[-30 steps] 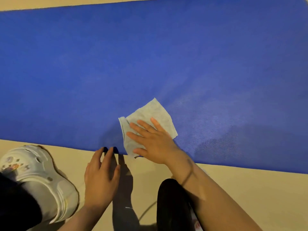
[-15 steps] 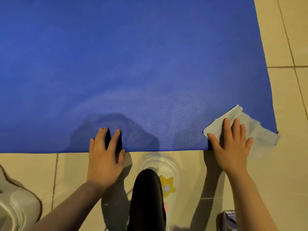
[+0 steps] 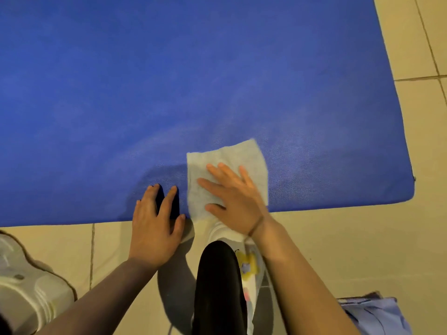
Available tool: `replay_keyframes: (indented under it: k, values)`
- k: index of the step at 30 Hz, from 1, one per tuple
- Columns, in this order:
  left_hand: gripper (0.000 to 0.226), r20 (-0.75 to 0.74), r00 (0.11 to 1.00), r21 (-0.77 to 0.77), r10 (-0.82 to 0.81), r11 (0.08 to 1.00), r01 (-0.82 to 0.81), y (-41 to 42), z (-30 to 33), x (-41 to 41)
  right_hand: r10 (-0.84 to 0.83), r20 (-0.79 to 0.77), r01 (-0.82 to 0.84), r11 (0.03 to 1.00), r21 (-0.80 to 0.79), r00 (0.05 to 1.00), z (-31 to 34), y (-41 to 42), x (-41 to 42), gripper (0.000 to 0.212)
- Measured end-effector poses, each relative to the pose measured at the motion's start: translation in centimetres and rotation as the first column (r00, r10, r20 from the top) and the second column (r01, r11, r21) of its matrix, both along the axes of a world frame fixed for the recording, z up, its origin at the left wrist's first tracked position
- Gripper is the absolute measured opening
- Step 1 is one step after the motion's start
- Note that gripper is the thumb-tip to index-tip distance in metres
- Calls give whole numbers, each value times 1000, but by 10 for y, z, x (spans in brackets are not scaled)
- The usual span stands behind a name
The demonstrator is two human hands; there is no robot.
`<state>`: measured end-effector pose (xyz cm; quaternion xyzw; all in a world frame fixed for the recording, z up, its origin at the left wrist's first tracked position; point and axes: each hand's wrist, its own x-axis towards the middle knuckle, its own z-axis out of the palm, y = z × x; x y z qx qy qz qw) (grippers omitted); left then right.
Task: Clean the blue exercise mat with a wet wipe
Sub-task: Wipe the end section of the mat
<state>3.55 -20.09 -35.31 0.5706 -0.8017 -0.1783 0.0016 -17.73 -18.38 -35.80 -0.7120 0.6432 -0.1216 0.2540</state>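
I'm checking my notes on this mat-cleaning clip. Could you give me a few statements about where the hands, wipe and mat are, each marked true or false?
1. The right hand presses flat on the wet wipe. True.
2. The wipe lies at the mat's far edge. False: it lies at the near edge of the blue mat.
3. The left hand holds a second wipe. False: it holds nothing; its fingers rest on the mat.
4. The mat lies on a tiled floor. True.

warm, dim indoor light is cast from above; a soft shadow is thrown beneath the left hand (image 3: 154, 228) onto the blue padded exercise mat (image 3: 169, 81). a pale sheen is seen toward 1 o'clock. edges are bowed and blurred.
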Motion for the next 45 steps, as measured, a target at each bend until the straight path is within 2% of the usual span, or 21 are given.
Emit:
replay_keyframes:
  k: [3, 4, 7, 10, 12, 14, 16, 18, 20, 25, 28, 33, 39, 41, 45]
  values:
    - [64, -1, 1000, 6, -4, 1000, 4, -1, 0, 1, -285, -81, 289, 956, 40, 955, -9, 32, -62, 61]
    - [64, -2, 1000, 7, -5, 1000, 5, -2, 0, 2, -395, -120, 404, 913, 59, 911, -8, 47, -85, 64]
    - [64, -13, 1000, -3, -7, 1000, 7, -3, -1, 5, -686, -227, 706, 709, 5, 691, -4, 86, -139, 71]
    - [63, -22, 1000, -20, -4, 1000, 4, -1, -2, 5, -780, -267, 806, 592, -19, 566, -7, 93, -144, 74]
    - [62, -23, 1000, -28, -6, 1000, 5, 1, -4, 3, -802, -274, 833, 553, -10, 530, -8, 81, -126, 74]
    - [61, -32, 999, -23, 2, 1000, -3, 2, -3, 1, -780, -251, 806, 592, -2, 573, -11, 67, -102, 74]
    - [61, -37, 999, -12, 9, 1000, -10, 2, -2, -1, -697, -217, 711, 703, -17, 684, -11, 54, -71, 68]
    - [60, -30, 1000, -7, 4, 1000, -4, 1, -1, 0, -533, -196, 535, 843, -46, 823, -13, 41, -38, 59]
    - [60, -20, 1000, -2, -9, 1000, 9, -1, -1, 2, -358, -187, 352, 934, -65, 915, -15, 28, -15, 53]
    - [60, -7, 1000, 10, -11, 1000, 11, -3, -3, 3, -188, -150, 185, 982, -31, 971, -16, 24, -32, 57]
    - [61, -8, 1000, 26, -14, 1000, 14, -3, 1, 2, -195, -169, 186, 980, -68, 966, -16, 26, -54, 62]
    - [69, 21, 1000, 77, -21, 997, 19, -8, 7, 2, -485, -237, 481, 873, -77, 842, -15, 23, -100, 68]
    - [79, 79, 995, 57, -65, 997, 61, -14, 9, -1, -506, -258, 506, 860, -73, 823, -16, 20, -102, 70]
    - [85, 115, 986, 42, -121, 992, 117, -23, 9, -2, -516, -248, 515, 854, -77, 820, -17, 21, -102, 69]
    - [92, 175, 925, 103, -338, 940, 324, -48, 7, -1, -542, -234, 532, 839, -109, 807, -18, 20, -99, 66]
